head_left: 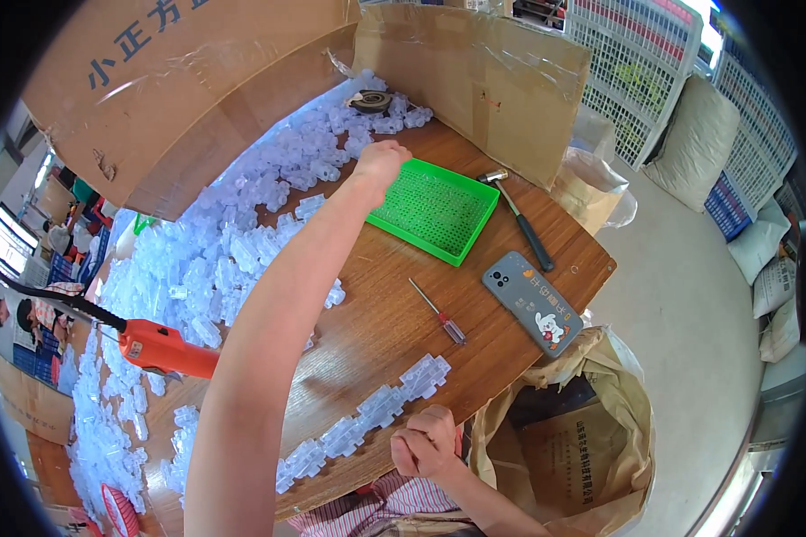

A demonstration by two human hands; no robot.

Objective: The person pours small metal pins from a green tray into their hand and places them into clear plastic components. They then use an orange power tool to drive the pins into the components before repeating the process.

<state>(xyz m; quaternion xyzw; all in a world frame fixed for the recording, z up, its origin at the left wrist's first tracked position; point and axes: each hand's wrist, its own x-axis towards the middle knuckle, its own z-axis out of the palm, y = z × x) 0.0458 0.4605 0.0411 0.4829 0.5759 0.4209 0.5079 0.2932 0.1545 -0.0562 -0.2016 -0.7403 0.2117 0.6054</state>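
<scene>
My left arm stretches over the table, and my left hand (383,166) is closed at the far left corner of a shallow green plastic tray (433,254), its fingertips partly hidden at the rim. The tray has a perforated floor; whether small parts lie in it I cannot make out. At the near edge my right hand (427,439) is curled into a fist; its contents are hidden. Beside that fist runs a row of clear plastic pieces (381,405). A screwdriver (450,326) with a clear reddish handle lies between the row and the tray.
A hammer (530,231) and a grey phone (530,302) lie at the right. Heaped clear plastic pieces (215,242) cover the left side, below cardboard walls (475,76). A red power screwdriver (166,347) hangs at the left. An open paper sack (631,430) stands by the near right edge.
</scene>
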